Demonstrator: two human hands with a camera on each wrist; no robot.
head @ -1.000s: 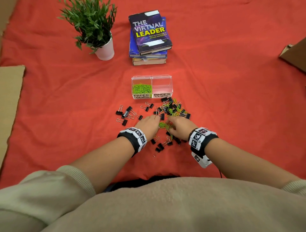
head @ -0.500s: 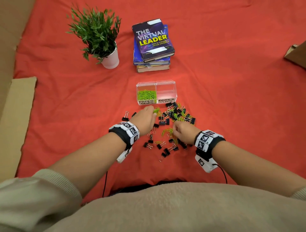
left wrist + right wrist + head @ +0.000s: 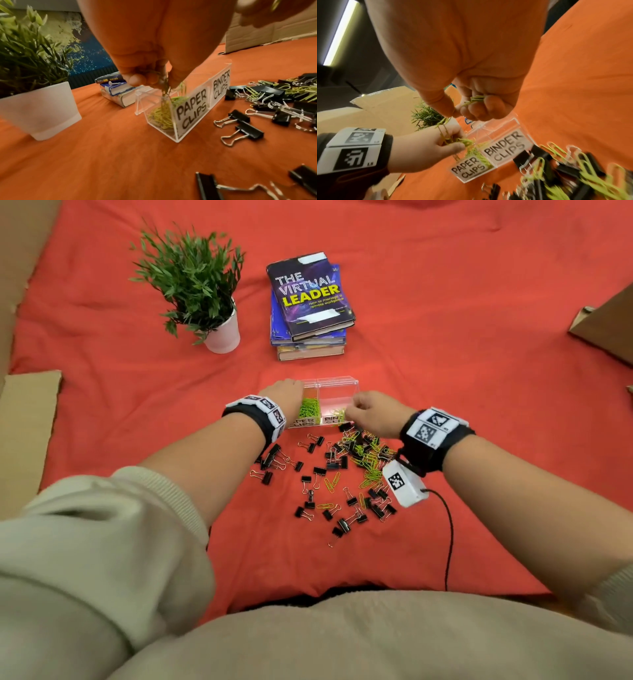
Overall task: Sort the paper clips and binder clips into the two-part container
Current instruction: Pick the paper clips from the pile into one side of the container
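A clear two-part container (image 3: pixel 337 386) stands on the red cloth, labelled PAPER CLIPS (image 3: pixel 191 109) and BINDER CLIPS (image 3: pixel 221 85). Green paper clips (image 3: pixel 310 407) fill its left part. My left hand (image 3: pixel 284 400) hovers over that part, pinching green paper clips (image 3: pixel 165 86) that hang into it. My right hand (image 3: pixel 371 412) is above the front of the right part, curled round a bunch of green paper clips (image 3: pixel 475 99). Mixed black binder clips (image 3: pixel 342 465) and green paper clips (image 3: pixel 371 470) lie scattered in front of the container.
A potted plant (image 3: pixel 205 299) stands at the back left, with a stack of books (image 3: pixel 308 309) beside it behind the container. Cardboard (image 3: pixel 24 419) borders the cloth on the left and another piece (image 3: pixel 606 323) at the right. A cable (image 3: pixel 448 539) trails from my right wrist.
Both hands rose from the pile and moved forward to the container, each carrying green paper clips. The left hand now reaches over the paper clip part.
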